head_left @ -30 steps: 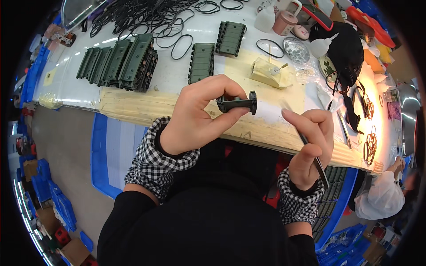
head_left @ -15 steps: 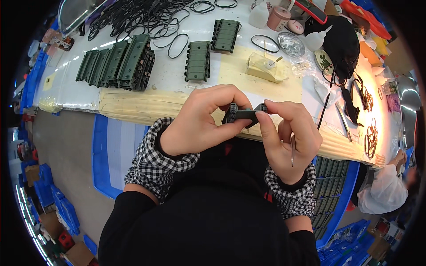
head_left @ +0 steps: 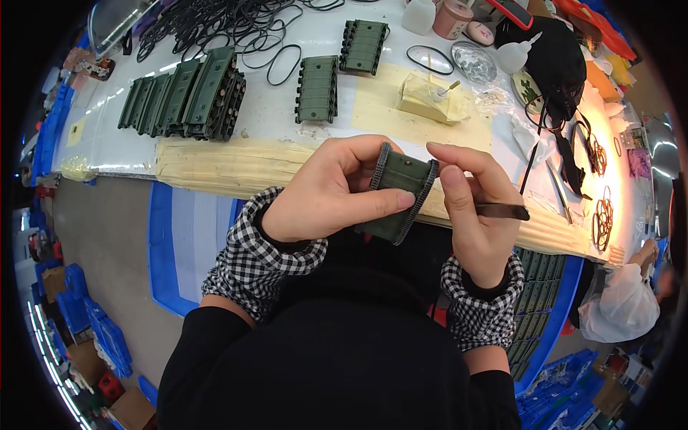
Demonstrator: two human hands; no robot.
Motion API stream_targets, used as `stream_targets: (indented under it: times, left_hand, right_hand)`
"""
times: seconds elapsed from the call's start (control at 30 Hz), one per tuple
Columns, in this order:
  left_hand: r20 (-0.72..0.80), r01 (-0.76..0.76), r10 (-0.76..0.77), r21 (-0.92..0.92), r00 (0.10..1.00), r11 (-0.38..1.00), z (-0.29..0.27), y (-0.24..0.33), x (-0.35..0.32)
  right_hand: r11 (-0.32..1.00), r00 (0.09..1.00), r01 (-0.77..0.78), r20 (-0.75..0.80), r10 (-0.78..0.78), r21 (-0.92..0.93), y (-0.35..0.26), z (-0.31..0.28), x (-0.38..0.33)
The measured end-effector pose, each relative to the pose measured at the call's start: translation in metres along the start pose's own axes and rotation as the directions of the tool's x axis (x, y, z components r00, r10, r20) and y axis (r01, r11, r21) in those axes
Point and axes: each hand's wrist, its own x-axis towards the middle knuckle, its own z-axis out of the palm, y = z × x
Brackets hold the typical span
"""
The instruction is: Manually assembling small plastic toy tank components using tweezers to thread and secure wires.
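My left hand (head_left: 330, 190) grips a green toy tank chassis (head_left: 403, 174) over the front edge of the table, its thumb lying across the flat face. Ridged black tracks run along both long sides of the chassis, and its broad face is turned up. Close by on its right is my right hand (head_left: 476, 208), forefinger and thumb held out near the chassis edge. A slim dark metal tool (head_left: 503, 211), possibly tweezers, is tucked in that hand and sticks out to the right; its other end is hidden.
Green chassis pieces (head_left: 183, 93) stand stacked at left, with two more, including one chassis (head_left: 317, 89), farther right. Black rubber bands (head_left: 208, 25) lie heaped behind. A yellowish block (head_left: 432, 99) sits on the table (head_left: 269, 115). Blue crates (head_left: 161, 251) flank me; a person (head_left: 620, 304) sits at right.
The chassis has turned from edge-on to showing its broad face. My right hand has come away from it slightly, and the metal tool has swung to point right.
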Motion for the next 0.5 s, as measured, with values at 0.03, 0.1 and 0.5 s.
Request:
stream_targets:
  times: [0.03,0.1,0.5]
  left_hand:
    - [0.006,-0.002,0.002,-0.014,1.0,1.0,0.0,0.0,0.001]
    - [0.019,0.015,-0.015,-0.017,1.0,1.0,-0.002,0.0,0.004]
    - [-0.109,-0.466,0.512,0.286,0.852,0.837,0.002,-0.02,0.02]
  right_hand:
    - [0.999,0.999,0.03,0.014,-0.03,-0.027,0.002,-0.003,0.001]
    - [0.997,0.998,0.063,0.03,-0.061,-0.048,0.005,-0.006,0.005]
    - [0.892,0.961,0.211,-0.083,-0.265,-0.398,-0.008,0.009,0.002]
